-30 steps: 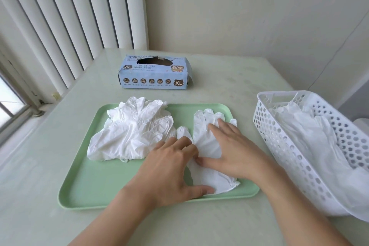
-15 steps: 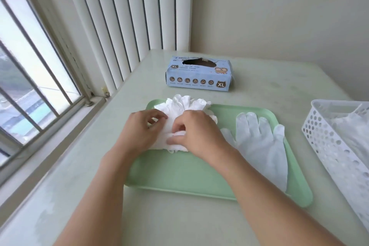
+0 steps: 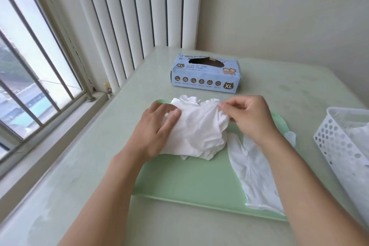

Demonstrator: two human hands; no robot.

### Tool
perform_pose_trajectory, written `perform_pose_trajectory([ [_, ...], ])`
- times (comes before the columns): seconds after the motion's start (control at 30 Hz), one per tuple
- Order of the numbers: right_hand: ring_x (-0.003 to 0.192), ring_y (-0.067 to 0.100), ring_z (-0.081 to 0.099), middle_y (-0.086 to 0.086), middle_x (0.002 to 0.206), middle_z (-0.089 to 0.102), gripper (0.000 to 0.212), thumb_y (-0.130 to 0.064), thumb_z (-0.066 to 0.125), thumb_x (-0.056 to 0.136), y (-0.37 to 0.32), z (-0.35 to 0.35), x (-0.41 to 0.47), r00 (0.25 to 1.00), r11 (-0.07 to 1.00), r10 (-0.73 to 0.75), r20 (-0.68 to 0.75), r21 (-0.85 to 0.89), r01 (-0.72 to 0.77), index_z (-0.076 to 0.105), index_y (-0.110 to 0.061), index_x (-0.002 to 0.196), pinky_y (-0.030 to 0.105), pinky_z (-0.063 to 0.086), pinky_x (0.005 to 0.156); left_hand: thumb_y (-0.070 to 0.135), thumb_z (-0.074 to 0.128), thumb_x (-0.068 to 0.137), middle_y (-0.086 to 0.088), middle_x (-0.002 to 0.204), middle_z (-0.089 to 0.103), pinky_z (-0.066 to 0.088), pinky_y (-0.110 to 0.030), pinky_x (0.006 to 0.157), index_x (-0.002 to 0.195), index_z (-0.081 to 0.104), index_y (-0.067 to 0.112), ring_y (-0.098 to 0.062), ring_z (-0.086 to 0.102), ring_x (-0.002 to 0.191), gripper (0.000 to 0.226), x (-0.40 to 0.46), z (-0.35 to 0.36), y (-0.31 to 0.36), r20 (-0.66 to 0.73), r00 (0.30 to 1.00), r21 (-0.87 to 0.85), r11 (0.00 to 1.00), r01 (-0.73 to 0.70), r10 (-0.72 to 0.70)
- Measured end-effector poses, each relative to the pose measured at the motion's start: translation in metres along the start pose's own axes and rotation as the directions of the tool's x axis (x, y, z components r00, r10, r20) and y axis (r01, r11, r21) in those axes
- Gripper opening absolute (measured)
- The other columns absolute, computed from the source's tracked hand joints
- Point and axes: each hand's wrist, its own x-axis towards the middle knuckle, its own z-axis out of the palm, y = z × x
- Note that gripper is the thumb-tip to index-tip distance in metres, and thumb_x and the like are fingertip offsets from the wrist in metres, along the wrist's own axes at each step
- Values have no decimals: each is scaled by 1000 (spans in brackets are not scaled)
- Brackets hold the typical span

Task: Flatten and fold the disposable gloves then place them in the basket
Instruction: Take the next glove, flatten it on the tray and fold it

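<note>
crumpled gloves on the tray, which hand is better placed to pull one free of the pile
Right, probably. The right hand already pinches an edge at the pile's upper right corner, so it can lift straight off. The left hand lies on the pile's left side, suited to hold it on the tray.

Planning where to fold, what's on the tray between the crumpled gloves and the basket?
A flattened glove lies there, partly under the right forearm, in the head view.

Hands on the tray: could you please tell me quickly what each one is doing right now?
Left hand: grips the left side of the crumpled gloves, thumb on top.
Right hand: pinches the right edge of the crumpled gloves.
</note>
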Motion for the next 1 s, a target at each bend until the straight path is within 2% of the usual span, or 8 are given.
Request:
perform_pose_trajectory([
  [0.2, 64, 16, 67, 4, 71, 71, 14, -13, 66, 96, -37, -32, -1, 960, 754, 278, -32, 626, -197, 68, -12, 81, 28, 56, 60, 72, 56, 84, 14, 113, 57, 42, -26, 93, 112, 67, 26, -10, 55, 109, 56, -9, -1, 25, -161, 963, 78, 975, -208, 218],
  [0.3, 64, 15, 68, 4, 70, 70, 13, -12, 63, 97, -65, -39, -13, 968, 651, 248, 38, 734, -196, 66, -10, 85, 27, 58, 58, 71, 55, 81, 13, 102, 72, 50, -31, 86, 105, 73, 22, -7, 67, 100, 58, -18, 9, 66, -89, 989, -313, 940, -139, 116],
  [0.4, 66, 16, 68, 6, 74, 70, 12, -12, 61, 97, -78, -44, -40, 978, 611, 197, 65, 772, -174, 68, -8, 87, 27, 60, 63, 83, 48, 78, -8, 116, 75, 54, -42, 96, 124, 70, 16, -21, 70, 108, 85, -18, 17, 106, 314, 945, -733, 610, 302, -91],
  [0.5, 65, 16, 68, 8, 76, 72, 13, -12, 61, 96, -73, -51, -70, 982, 707, 175, 72, 685, -176, 69, -7, 87, 27, 58, 60, 58, 66, 88, -13, 111, 75, 59, -38, 87, 117, 72, 6, -25, 72, 96, 60, -13, 15, 131, 353, 924, -834, 400, 381, -144],
  [0.6, 69, 18, 65, 8, 78, 70, 10, -16, 69, 90, -62, -73, -96, 985, 865, 164, 57, 471, -172, 71, -7, 86, 30, 53, 64, 27, 71, 94, -3, 83, 72, 51, -28, 69, 90, 74, 12, -18, 63, 73, 15, -5, 16, 138, 168, 975, -760, 611, 222, -144],
  [0.8, 90, 5, 64, -10, 105, 68, 42, -41, 87, 70, -74, -114, -106, 1000, 999, -21, -16, -41, 20, 70, -28, 106, 19, 50, 80, 17, 68, 97, -6, 92, 69, 55, -26, 79, 83, 67, 12, -12, 68, 88, 14, 13, 4, 180, 147, 965, -574, 813, -96, 218],
  [0.9, 126, 3, 50, -17, 139, 50, 82, -46, 89, 69, -56, -96, -89, 965, 924, 96, 245, -382, 6, 49, -38, 140, 27, 46, 102, 17, 64, 99, 5, 97, 71, 47, -17, 79, 91, 68, 13, 0, 68, 88, 9, 21, 25, 186, 188, 943, -298, 931, -210, 273],
  [1.0, 122, 8, 54, -13, 133, 56, 83, -40, 90, 72, -21, -72, -85, 884, 861, 208, 420, -508, 39, 49, -31, 144, 25, 45, 101, 21, 65, 98, 11, 94, 68, 50, -27, 77, 92, 67, 18, -6, 67, 84, 7, 15, 51, 158, 215, 969, -301, 952, -54, 123],
])
